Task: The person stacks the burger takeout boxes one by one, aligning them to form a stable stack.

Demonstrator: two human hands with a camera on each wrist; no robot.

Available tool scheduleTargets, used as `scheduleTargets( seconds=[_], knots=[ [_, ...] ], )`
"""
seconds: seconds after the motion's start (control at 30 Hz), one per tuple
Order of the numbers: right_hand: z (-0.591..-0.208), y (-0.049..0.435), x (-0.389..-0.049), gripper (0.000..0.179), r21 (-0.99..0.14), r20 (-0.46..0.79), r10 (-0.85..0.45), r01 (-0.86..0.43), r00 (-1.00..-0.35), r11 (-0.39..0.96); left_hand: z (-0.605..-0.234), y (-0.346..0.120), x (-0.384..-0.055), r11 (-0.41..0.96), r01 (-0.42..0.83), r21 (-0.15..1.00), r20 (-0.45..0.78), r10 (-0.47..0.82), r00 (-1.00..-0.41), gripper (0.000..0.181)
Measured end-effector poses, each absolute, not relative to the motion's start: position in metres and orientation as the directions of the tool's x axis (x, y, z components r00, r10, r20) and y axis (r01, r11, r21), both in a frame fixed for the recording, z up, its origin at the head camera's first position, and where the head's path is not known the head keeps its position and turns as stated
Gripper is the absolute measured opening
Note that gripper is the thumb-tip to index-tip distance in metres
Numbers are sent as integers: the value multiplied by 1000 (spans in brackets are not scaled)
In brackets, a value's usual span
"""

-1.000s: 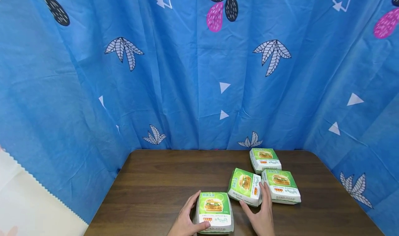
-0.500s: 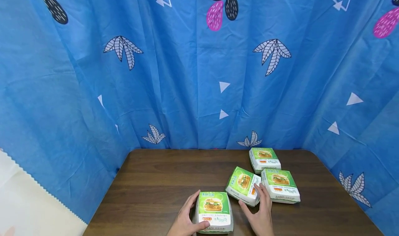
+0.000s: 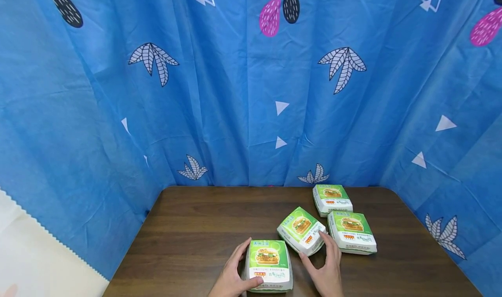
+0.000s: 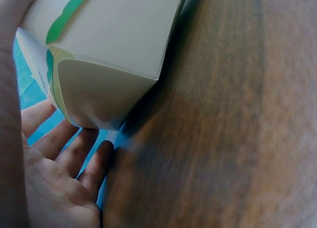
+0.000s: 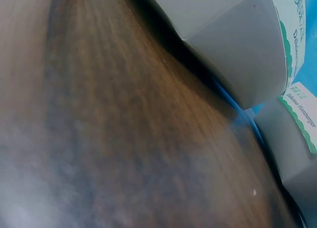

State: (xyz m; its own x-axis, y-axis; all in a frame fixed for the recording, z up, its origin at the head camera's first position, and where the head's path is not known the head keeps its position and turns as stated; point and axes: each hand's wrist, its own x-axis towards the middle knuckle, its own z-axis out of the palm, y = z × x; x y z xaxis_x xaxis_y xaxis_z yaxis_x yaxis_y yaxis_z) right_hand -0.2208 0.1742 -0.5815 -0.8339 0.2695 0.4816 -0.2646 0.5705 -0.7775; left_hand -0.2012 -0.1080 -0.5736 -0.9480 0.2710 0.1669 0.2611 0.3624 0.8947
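Nearest me on the table, a burger box (image 3: pixel 268 262) with a green and white lid sits square to the front. My left hand (image 3: pixel 236 275) holds it at its left side, fingers along the left wall and thumb at the front. The left wrist view shows these fingertips against the plain wall of the box (image 4: pixel 99 89). Behind it to the right, a second burger box (image 3: pixel 301 229) lies turned at an angle. My right hand (image 3: pixel 327 271) grips that one near its front right corner, thumb in front, fingers at the right edge. The right wrist view does not show this hand.
Two more burger boxes stand to the right: one (image 3: pixel 352 231) just beyond my right hand, the other (image 3: pixel 332 196) behind it near the table's back edge. The dark wooden table (image 3: pixel 188 236) extends to the left. A blue patterned curtain (image 3: pixel 219 114) hangs behind and around it.
The angled burger box has turned clockwise and shifted a little left under my right hand, widening the gap to the box on its right. My left hand and its box stay put.
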Motion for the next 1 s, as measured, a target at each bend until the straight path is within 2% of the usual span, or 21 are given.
scheduleTargets(
  seconds=[0.2, 0.5, 0.8, 1.0],
  knots=[
    [-579, 175, -222, 99, -808, 454, 284, -256, -844, 531, -573, -108, -202, 363, 264, 894, 170, 271, -948, 96],
    [-578, 178, -224, 105, -837, 359, 279, -175, -891, 519, -575, -108, -201, 355, 265, 897, 170, 279, -945, 93],
    [-579, 183, -236, 108, -817, 364, 241, -184, -900, 547, -573, -107, -202, 342, 221, 913, 131, 268, -954, 92],
    [-579, 183, -240, 112, -782, 356, 188, -181, -916, 597, -574, -107, -201, 344, 236, 909, 144, 272, -951, 93]
  ],
)
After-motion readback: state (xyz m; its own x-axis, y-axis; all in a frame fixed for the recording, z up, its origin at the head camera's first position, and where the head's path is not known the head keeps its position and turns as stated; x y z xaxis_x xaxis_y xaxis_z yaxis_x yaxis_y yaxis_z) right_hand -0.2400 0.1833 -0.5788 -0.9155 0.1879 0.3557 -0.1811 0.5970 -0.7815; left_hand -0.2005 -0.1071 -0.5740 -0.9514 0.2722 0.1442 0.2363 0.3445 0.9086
